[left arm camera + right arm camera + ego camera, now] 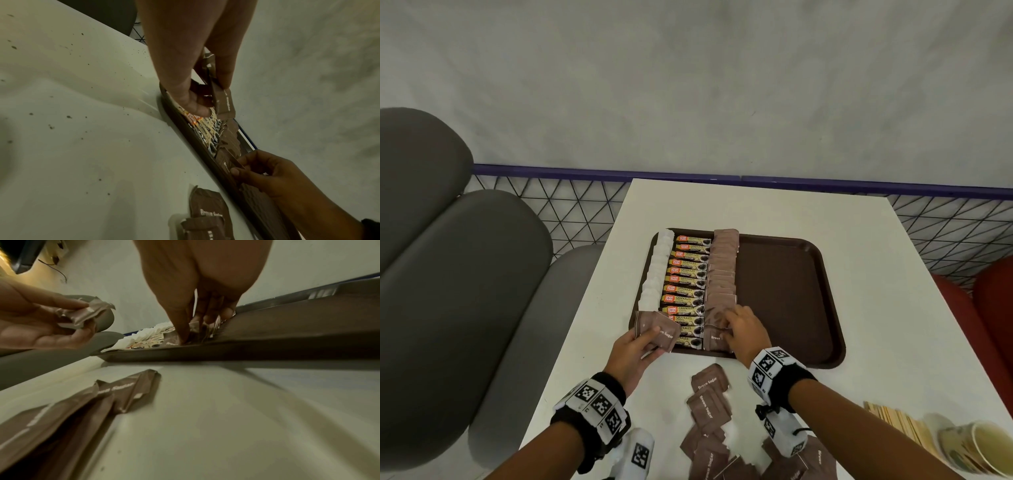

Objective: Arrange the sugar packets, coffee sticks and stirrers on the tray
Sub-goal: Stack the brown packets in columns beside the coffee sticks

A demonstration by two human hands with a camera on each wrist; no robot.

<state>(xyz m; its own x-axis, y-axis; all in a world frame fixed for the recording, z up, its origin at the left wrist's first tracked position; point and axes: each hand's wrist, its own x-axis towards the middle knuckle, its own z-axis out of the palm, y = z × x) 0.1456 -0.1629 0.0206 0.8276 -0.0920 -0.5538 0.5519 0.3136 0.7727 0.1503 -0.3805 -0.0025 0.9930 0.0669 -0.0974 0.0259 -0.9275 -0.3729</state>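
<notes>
A brown tray [791,291] lies on the white table. Along its left side run a column of white sugar packets [657,270], a column of coffee sticks [688,284] and a column of brown sugar packets [722,270]. My left hand [643,339] holds a small stack of brown sugar packets [224,100] over the tray's near left corner. My right hand [729,325] pinches one brown sugar packet [226,162] at the near end of the brown column. Loose brown packets [709,404] lie on the table in front of the tray. Wooden stirrers [893,419] lie at the near right.
Paper cups [976,445] lie on their side beside the stirrers. Grey padded seats [465,257] stand to the left of the table and a red seat [989,308] to the right. A wire mesh fence [571,212] runs behind the table. The tray's right half is bare.
</notes>
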